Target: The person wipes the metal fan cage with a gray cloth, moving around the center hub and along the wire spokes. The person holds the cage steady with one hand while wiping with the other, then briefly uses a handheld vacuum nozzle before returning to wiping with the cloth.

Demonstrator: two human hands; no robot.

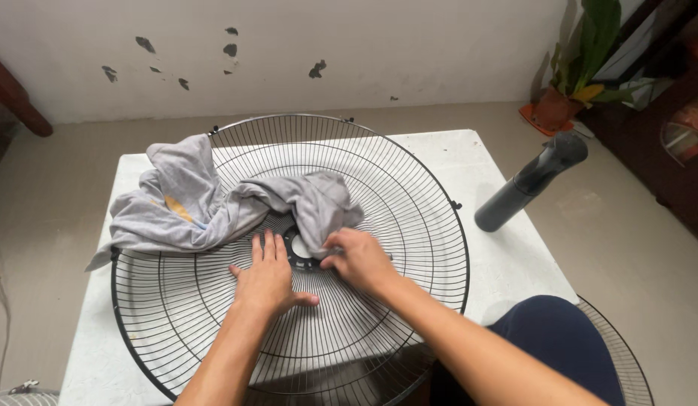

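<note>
A large black wire fan grille (409, 195) lies flat on a white table (507, 263). A crumpled grey cloth (191, 203) is draped over the grille's left rim and reaches in toward the black hub (298, 252). My left hand (267, 277) lies flat, fingers spread, on the wires just left of the hub. My right hand (360, 259) pinches the near end of the grey cloth against the grille beside the hub.
A dark grey spray bottle (529, 180) stands tilted at the table's right edge. A potted plant (570, 83) sits on the floor by the wall at the back right. Another wire grille (627, 353) shows at the lower right, behind my knee.
</note>
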